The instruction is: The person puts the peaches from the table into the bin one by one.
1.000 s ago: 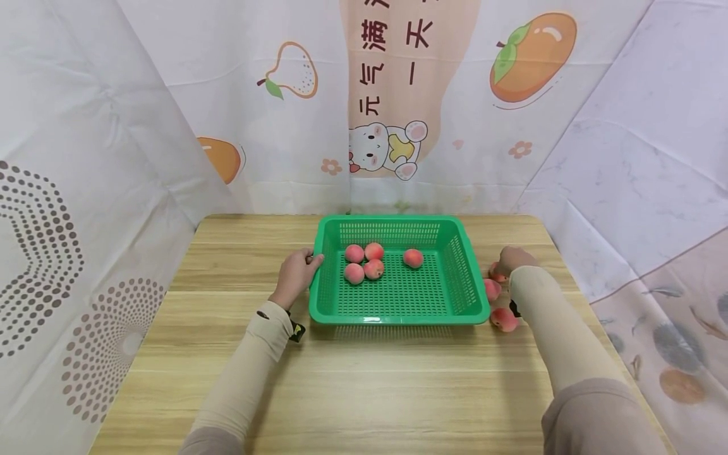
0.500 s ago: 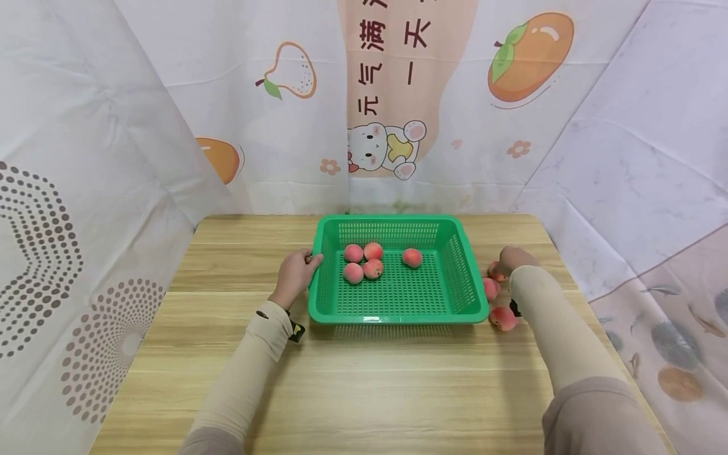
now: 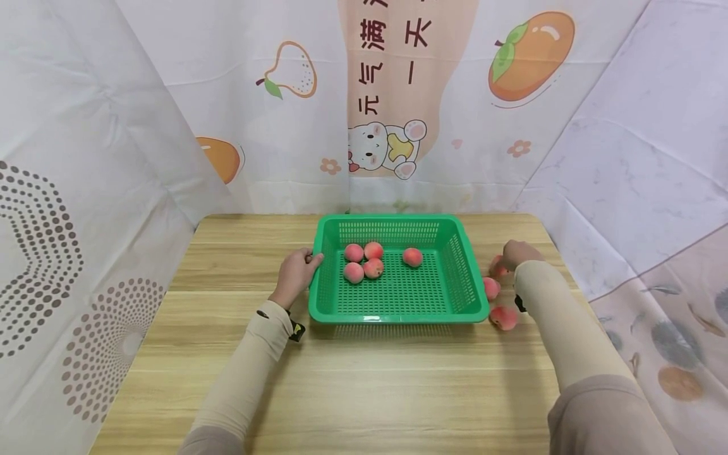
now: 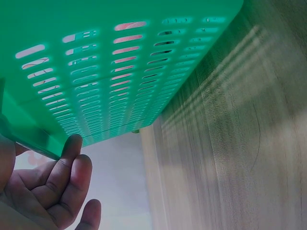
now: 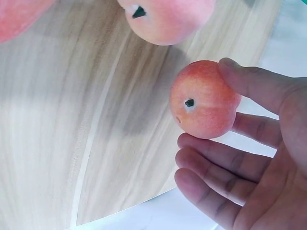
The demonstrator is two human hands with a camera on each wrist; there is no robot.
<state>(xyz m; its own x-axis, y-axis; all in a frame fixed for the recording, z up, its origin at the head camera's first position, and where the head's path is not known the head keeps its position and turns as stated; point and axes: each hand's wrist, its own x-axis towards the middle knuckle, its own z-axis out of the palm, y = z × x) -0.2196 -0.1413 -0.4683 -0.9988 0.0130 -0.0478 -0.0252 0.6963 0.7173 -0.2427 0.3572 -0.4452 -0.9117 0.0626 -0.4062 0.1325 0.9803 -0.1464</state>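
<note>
A green plastic basket (image 3: pixel 466 309) with slotted walls stands on the wooden table, several red-pink peaches (image 3: pixel 373 268) inside it. My left hand (image 3: pixel 294 275) grips the basket's left rim; in the left wrist view its fingers (image 4: pixel 72 163) curl under the rim's edge. Right of the basket, my right hand (image 3: pixel 522 254) pinches a peach (image 5: pixel 204 100) between thumb and fingers. The right wrist view shows that peach's dark stem end, with a shadow on the wood beside it. Two more peaches, one nearer the basket (image 3: pixel 491 288) and one in front (image 3: pixel 503 318), lie close to my right wrist.
The wooden table (image 3: pixel 375 392) extends in front of the basket and to its left. A printed fabric backdrop (image 3: pixel 273 158) rises behind the table, with hanging cloths on both sides. The table's right edge runs close beyond my right hand.
My right hand has shifted slightly right and away from me, and the pinched peach has moved a little with it. The left hand and basket have stayed in place.
</note>
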